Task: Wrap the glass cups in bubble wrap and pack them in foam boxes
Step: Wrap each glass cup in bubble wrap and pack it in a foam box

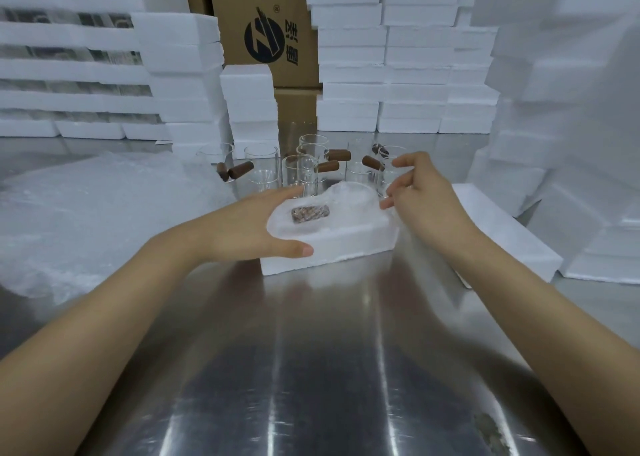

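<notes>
Bracing the foam box (pixel 332 248), the spread left hand (pixel 249 227) apparently frees the loose-fingered right hand (pixel 422 192) to seat the wrapped cup (pixel 346 206).

Left hand (pixel 249 227) and right hand (pixel 426 199) are bare, like both forearms, with short, plain nails.

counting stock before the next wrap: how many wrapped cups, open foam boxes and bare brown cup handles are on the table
wrapped cup: 1
open foam box: 1
bare brown handles: 6
total: 8
</notes>
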Demonstrator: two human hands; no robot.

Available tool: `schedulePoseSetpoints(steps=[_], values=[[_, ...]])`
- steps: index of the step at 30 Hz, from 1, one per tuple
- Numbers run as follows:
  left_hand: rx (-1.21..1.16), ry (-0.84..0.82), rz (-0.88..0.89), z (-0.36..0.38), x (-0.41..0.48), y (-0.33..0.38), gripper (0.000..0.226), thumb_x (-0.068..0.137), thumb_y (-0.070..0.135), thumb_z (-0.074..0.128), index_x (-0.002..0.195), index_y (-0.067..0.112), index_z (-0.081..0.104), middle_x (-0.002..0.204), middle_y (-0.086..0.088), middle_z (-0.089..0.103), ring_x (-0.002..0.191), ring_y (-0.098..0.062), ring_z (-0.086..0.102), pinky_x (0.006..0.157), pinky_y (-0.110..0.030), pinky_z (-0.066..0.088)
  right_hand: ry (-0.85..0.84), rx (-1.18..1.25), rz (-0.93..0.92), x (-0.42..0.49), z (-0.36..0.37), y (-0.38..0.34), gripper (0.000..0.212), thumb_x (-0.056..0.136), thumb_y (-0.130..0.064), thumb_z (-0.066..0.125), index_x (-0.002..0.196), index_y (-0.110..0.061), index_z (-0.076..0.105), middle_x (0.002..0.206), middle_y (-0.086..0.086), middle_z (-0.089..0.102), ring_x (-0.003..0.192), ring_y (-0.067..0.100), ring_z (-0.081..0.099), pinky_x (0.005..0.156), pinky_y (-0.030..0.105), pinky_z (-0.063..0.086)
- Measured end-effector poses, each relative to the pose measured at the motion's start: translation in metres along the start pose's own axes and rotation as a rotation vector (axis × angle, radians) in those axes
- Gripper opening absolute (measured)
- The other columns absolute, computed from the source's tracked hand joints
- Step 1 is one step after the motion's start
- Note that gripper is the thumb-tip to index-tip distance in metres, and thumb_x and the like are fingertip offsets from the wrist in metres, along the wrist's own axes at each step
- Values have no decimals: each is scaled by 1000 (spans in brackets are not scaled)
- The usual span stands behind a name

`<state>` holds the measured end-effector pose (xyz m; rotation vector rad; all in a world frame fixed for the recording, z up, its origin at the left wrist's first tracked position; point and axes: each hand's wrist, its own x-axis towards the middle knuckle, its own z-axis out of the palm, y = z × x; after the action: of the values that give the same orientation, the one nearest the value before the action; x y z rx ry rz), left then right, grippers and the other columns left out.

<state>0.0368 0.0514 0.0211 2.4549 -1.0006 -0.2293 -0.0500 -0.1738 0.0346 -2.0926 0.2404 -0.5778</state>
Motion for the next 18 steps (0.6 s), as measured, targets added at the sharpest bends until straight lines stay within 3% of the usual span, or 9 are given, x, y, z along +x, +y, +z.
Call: schedulePoseSetpoints(steps=[3, 6, 9, 11, 13, 14, 16, 18], values=[[-57, 47, 3, 2, 0, -2, 92, 69, 58, 75, 144, 37, 26, 143, 26, 33, 122, 6, 35, 93, -14, 28, -11, -160, -115, -1, 6, 5, 44, 86, 4, 38, 127, -12, 42, 94, 11, 62, 81, 14, 58, 58, 14, 40], [-85, 82, 2, 5, 2, -5, 84, 69, 56, 77, 136, 38, 30, 135, 25, 38, 119, 2, 42, 89, -16, 34, 0, -385, -279, -7, 16, 10, 57, 82, 5, 39, 135, -14, 38, 108, 9, 57, 91, 27, 55, 74, 33, 44], [-60, 98, 22, 7, 2, -5, 78, 70, 56, 76, 132, 41, 31, 133, 24, 40, 118, -1, 44, 87, -15, 35, 31, -366, -303, -5, 13, 9, 57, 81, 6, 39, 135, -12, 38, 100, 7, 58, 88, 25, 54, 72, 30, 39], [6, 158, 82, 8, 2, -4, 77, 74, 49, 75, 137, 40, 30, 143, 18, 36, 131, -7, 35, 105, -24, 30, 36, -366, -331, -3, 9, 9, 54, 82, 8, 39, 132, -9, 43, 111, 8, 54, 94, 23, 52, 73, 24, 35], [92, 205, 186, 12, 2, 0, 79, 78, 45, 71, 143, 42, 26, 153, 18, 24, 144, -11, 16, 119, -38, 9, -21, -433, -375, -4, 9, 10, 48, 82, 9, 40, 127, -8, 50, 126, 10, 47, 106, 27, 51, 85, 29, 39], [98, 216, 211, 14, 2, 4, 79, 78, 50, 67, 143, 46, 22, 153, 22, 21, 145, -11, 13, 119, -41, 9, -69, -452, -370, -5, 10, 10, 43, 84, 6, 42, 123, -9, 53, 129, 9, 45, 108, 27, 51, 88, 29, 39], [78, 237, 235, 20, 2, 10, 75, 78, 61, 60, 141, 51, 21, 148, 27, 25, 139, -5, 25, 115, -38, 25, -141, -473, -346, -6, 13, 11, 33, 87, 0, 45, 117, -8, 58, 129, 6, 46, 102, 24, 53, 82, 22, 35], [98, 286, 237, 27, 6, 16, 74, 80, 69, 54, 143, 41, 28, 147, 21, 34, 132, -3, 35, 107, -30, 33, -148, -503, -343, -5, 16, 10, 31, 88, -5, 48, 116, -6, 60, 128, 6, 46, 100, 24, 55, 80, 21, 35]])
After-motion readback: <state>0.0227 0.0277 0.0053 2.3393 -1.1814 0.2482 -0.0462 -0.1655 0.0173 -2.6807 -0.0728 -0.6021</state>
